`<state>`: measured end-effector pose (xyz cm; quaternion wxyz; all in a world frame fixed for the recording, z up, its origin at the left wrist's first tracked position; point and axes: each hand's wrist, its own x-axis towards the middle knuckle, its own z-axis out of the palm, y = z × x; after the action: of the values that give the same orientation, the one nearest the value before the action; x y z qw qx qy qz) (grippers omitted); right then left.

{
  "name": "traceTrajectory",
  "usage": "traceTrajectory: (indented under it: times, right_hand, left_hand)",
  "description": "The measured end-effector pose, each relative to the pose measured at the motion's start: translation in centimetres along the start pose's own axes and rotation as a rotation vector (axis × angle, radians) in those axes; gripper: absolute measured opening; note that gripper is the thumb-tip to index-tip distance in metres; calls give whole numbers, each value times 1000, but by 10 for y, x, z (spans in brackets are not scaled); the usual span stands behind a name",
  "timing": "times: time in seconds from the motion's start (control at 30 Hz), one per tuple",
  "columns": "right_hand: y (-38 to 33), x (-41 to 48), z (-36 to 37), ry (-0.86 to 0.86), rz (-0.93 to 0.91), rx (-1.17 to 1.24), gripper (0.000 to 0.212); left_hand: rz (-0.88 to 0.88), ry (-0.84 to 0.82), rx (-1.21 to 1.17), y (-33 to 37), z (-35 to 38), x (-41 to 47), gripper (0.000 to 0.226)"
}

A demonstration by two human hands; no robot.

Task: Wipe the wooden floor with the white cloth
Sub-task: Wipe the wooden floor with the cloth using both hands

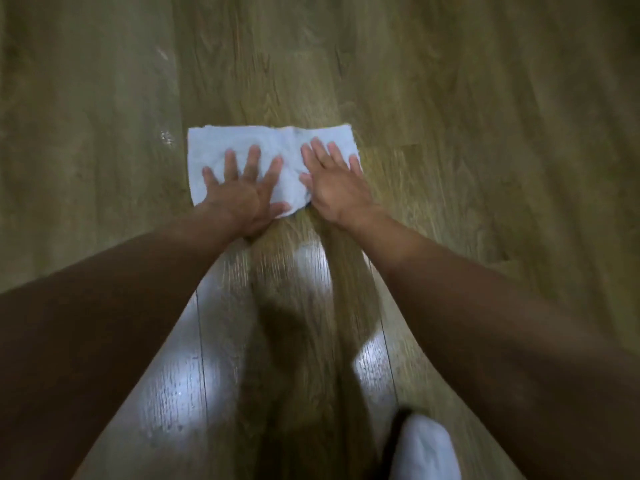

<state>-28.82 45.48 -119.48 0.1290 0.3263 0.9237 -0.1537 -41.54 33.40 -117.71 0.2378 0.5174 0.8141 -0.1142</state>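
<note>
Head view looks down at a wooden floor [450,98] of greenish-brown planks, with both bare arms reaching out toward twelve o'clock. A white cloth [242,140], roughly rectangular and lying flat with a few wrinkles, sits on the floor just above the middle of the picture. The left hand [242,192] lies palm down on the cloth's left half, fingers spread wide and flat, gripping nothing; its heel reaches past the cloth's near edge onto the bare floor. The right hand [332,181] lies palm down on the cloth's right half, fingers straight and closer together, likewise flat and grasping nothing; its wrist is off the cloth toward five o'clock. The two hands are near each other, thumbs pointing inward, with a strip of cloth showing between them. Nearer the person, at six o'clock from the cloth, the planks carry bright glossy reflections and dark shadows of the arms. At the bottom edge toward five o'clock a white sock [426,448] is in view, blurred.
</note>
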Motion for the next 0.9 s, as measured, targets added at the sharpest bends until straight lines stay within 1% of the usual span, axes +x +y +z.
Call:
traceTrajectory:
  times: [0.07, 0.13, 0.17, 0.27, 0.33, 0.4, 0.5, 0.57, 0.63, 0.7, 0.8, 0.87, 0.9]
  right_hand:
    - [4, 31, -16, -24, 8, -27, 54]
    - [5, 34, -18, 2, 8, -48, 54]
    - [4, 24, -13, 26, 27, -32, 54]
    - [-5, -31, 18, 130, 67, 29, 52]
    - [-4, -53, 29, 152, 48, 42, 51]
    - [7, -35, 23, 153, 16, 43, 50]
    - [26, 24, 4, 206, 20, 27, 50]
    - [39, 57, -9, 182, 29, 35, 51]
    - [49, 65, -15, 161, 10, -4, 53]
    - [56, 47, -13, 157, -6, -1, 53]
    - [69, -18, 7, 181, 12, 30, 52]
    - [86, -60, 17, 150, 2, -1, 52]
    - [96, -69, 15, 115, -31, -39, 52]
  left_hand:
    - [-135, 7, -88, 12, -7, 21, 75]
    - [-163, 44, -74, 23, -5, 24, 72]
    - [-135, 73, -44, 24, 1, 19, 71]
    - [24, 191, 86, 21, 25, -8, 70]
    - [65, 215, 136, 18, 37, -19, 70]
    - [55, 194, 90, 17, 34, -7, 71]
    - [-44, 187, -78, 21, 12, 41, 70]
    - [-111, 202, -126, 32, -1, 67, 68]
    - [-137, 224, -138, 43, -4, 80, 66]
    - [-114, 228, -122, 50, 1, 75, 63]
    - [17, 261, -51, 72, 21, 44, 63]
    - [100, 313, 19, 97, 39, 20, 66]
    - [111, 320, 41, 105, 44, 13, 68]
